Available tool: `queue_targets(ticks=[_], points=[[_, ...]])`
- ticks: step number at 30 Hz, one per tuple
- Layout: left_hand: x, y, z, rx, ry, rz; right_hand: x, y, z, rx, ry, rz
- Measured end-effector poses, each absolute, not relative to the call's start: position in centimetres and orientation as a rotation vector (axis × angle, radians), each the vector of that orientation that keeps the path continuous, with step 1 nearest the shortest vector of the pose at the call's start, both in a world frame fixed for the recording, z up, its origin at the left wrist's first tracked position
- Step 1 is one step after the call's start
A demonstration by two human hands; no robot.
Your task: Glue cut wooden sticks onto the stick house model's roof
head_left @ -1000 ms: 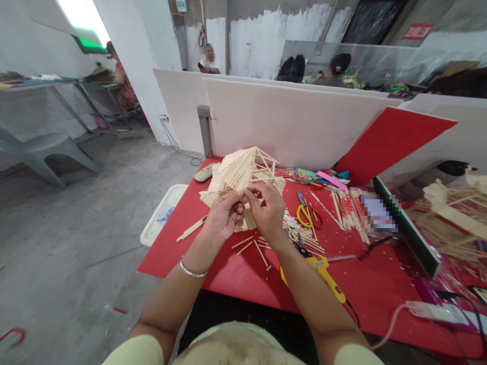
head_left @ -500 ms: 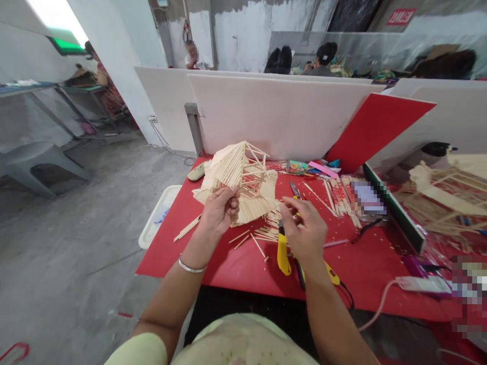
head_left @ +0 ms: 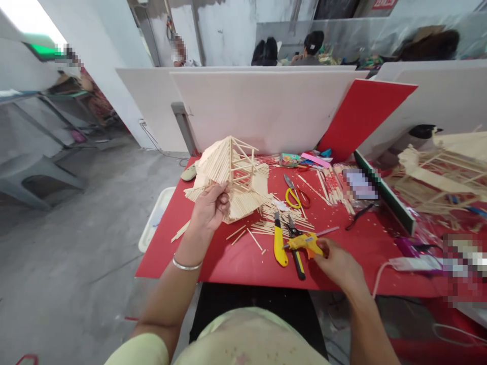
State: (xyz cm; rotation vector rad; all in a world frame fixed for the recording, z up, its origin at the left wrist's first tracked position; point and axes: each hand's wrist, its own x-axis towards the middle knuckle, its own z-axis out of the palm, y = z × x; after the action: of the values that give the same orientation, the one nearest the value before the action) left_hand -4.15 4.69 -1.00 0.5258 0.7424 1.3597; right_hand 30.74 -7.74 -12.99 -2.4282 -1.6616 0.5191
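Centre, the left hand (head_left: 208,209) has fingers (head_left: 219,191) pinched, contents unclear; lower right, the right hand (head_left: 340,262) grasps a yellow glue gun (head_left: 303,242); stick model (head_left: 216,163) partly slatted.

A yellow glue gun (head_left: 305,242) touched with orange stands out against a red tabletop (head_left: 236,268) at lower centre, beside black-and-yellow pliers (head_left: 298,262). At mid-frame, the pale straw-coloured stick model (head_left: 219,165) shows narrow stripes, with yellow-and-red-handled scissors (head_left: 291,188) and a bright pink strip (head_left: 315,160) to its right. Blurred at upper left, a garment (head_left: 99,100) appears reddish, possibly patterned.
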Motion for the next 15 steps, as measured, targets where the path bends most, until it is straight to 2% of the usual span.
queue_targets(ticks=[9, 15], points=[[-4.3, 4.7, -1.1, 0.546, 0.744, 1.367, 31.5, -7.3, -14.2, -2.433, -1.870, 0.476], [-4.3, 4.7, -1.1, 0.542, 0.719, 1.349, 31.7, -6.8, -11.9, -2.339, -1.480, 0.469]])
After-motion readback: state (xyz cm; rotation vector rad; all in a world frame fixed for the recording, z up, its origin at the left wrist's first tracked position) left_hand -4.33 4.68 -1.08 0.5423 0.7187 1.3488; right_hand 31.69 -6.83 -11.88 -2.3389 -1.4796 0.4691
